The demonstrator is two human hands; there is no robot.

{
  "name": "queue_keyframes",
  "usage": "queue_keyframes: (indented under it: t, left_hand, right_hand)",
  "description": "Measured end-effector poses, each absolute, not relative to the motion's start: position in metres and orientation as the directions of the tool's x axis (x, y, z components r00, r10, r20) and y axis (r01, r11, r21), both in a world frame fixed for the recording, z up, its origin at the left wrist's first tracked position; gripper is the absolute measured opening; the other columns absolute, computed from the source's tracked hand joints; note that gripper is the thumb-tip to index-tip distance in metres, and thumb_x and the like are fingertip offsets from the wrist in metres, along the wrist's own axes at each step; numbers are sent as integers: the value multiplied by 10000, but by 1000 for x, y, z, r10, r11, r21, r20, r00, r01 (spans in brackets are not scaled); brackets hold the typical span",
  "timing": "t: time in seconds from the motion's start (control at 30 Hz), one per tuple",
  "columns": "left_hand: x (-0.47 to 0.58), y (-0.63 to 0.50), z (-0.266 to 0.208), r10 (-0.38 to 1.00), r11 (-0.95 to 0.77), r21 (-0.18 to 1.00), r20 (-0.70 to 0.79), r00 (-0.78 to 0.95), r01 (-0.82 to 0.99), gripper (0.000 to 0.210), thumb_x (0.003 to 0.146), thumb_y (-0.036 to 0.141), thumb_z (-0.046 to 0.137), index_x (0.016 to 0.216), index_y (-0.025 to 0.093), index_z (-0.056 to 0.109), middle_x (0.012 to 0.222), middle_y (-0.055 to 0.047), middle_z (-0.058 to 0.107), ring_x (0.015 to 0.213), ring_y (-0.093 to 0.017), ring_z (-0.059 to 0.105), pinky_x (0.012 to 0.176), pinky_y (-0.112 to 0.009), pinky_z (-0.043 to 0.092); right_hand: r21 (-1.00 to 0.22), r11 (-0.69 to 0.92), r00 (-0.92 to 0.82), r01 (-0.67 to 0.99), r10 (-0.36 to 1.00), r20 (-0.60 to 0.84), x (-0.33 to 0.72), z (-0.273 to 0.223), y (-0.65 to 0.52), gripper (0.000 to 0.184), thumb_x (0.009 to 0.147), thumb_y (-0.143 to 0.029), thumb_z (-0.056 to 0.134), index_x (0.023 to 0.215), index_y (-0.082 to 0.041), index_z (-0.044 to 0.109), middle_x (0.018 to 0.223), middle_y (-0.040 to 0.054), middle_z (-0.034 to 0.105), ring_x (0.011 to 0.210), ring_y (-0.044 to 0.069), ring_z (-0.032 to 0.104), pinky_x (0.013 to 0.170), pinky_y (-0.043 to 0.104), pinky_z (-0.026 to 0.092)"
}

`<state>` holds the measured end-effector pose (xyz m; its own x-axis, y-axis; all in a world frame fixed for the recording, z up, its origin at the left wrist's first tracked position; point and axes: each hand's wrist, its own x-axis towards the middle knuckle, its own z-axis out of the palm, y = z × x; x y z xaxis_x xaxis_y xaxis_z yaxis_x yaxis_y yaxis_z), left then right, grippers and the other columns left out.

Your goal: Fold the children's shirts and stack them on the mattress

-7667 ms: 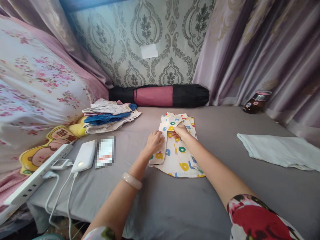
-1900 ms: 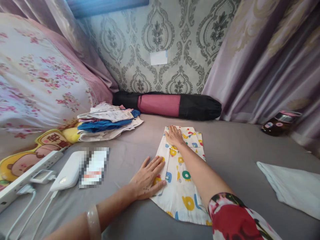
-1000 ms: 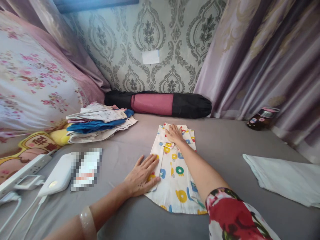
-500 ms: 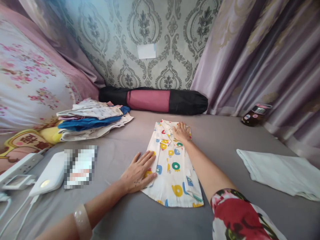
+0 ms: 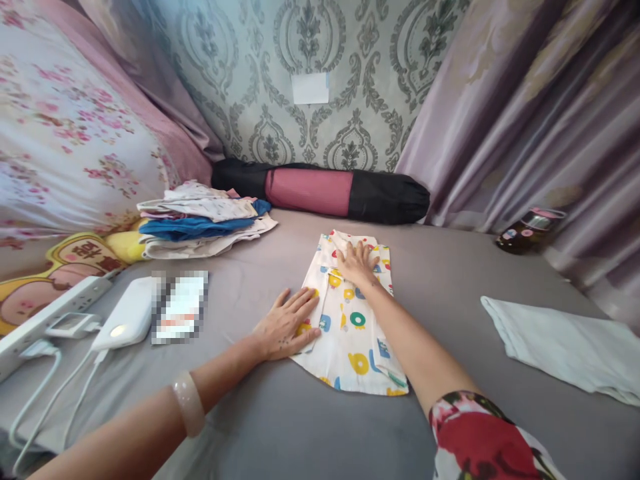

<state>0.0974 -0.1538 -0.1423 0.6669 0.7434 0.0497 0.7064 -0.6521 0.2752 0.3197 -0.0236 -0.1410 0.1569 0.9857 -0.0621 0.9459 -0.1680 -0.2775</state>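
Note:
A white child's shirt (image 5: pixel 345 347) with yellow, blue, green and red prints lies on the grey bed sheet, its sides folded inward. Flat on its left edge rests my left hand (image 5: pixel 290 323), fingers spread. My right hand (image 5: pixel 357 261) presses on the collar end at the far side, its fingers spread apart and covering part of the fabric there. Neither hand grips the cloth. Off to the right, a folded pale cloth (image 5: pixel 560 347) lies on the sheet.
At the back left sits a stack of folded clothes (image 5: pixel 205 223). A black and pink rolled bag (image 5: pixel 310 190) lies along the wall. On the left are a power strip (image 5: pixel 55 317), a white power bank (image 5: pixel 133 313) with cables and a blurred phone (image 5: pixel 181 307). A bottle (image 5: pixel 530 230) stands by the curtain.
My right hand has shifted slightly left across the collar end, and the fabric there lies differently. My left hand stays on the shirt's left edge. The view has turned a little.

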Motion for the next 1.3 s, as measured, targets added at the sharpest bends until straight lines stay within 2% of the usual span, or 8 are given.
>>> queue_keyframes:
  t: [0.13,0.43,0.6,0.73,1.03,1.1,1.2,1.3]
  left_hand:
    - [98,-155,-141,745,-651,267,50,665,710,702,941,624,314,1508,210,291,1576,-106,271,1458,-283,232,1190,-536,122]
    - [99,-155,-139,745,-652,274,54,665,707,695,943,621,311,1496,201,308,1572,-113,285,1458,-275,235,1186,-534,133]
    - [98,-155,-138,743,-649,289,41,668,704,702,940,620,318,1497,192,307,1569,-120,287,1460,-288,225,1181,-558,134]
    - [99,-155,-137,742,-647,303,43,669,699,703,936,623,329,1498,200,306,1570,-121,287,1460,-287,228,1184,-555,129]
    - [97,-154,-140,737,-657,313,75,672,686,700,936,617,336,1503,208,293,1570,-113,289,1459,-290,228,1179,-567,150]
    - [97,-154,-141,733,-662,318,87,674,679,698,934,615,344,1505,216,290,1568,-109,297,1456,-291,237,1180,-562,154]
    - [97,-154,-140,732,-662,324,81,677,676,702,933,618,344,1504,213,292,1567,-116,298,1455,-294,239,1180,-563,147]
    - [98,-154,-139,735,-654,329,59,676,681,713,933,626,331,1502,198,293,1567,-124,293,1460,-296,223,1180,-572,131]
  right_hand:
    - [-213,-174,168,961,985,-46,309,-146,-28,663,969,-538,130,1530,-202,241,1604,140,143,1462,340,50,1099,670,20]
    - [-195,-185,174,963,982,-69,306,-139,-23,636,973,-480,196,1522,-165,261,1604,160,137,1466,337,62,1106,664,42]
    - [-179,39,-23,983,995,94,284,-139,-10,585,987,-372,179,1516,-139,264,1611,113,152,1475,253,79,1160,561,23]
    - [-165,101,-94,981,994,52,275,-147,2,591,986,-354,172,1517,-106,251,1606,103,180,1470,224,119,1174,506,64]
    - [-156,97,-97,983,995,6,276,-153,6,598,982,-363,161,1512,-101,252,1600,107,204,1459,226,150,1164,498,92]
    - [-152,99,-98,983,995,10,274,-148,6,586,980,-363,185,1490,-100,298,1579,128,260,1441,243,199,1152,505,125]
    - [-146,93,-91,985,996,20,270,-138,11,547,977,-362,217,1393,-96,453,1488,173,410,1372,271,328,1123,501,189]
    - [-134,89,-80,987,994,70,267,-134,18,554,983,-381,209,1347,-89,508,1490,181,403,1394,286,289,1132,515,155]
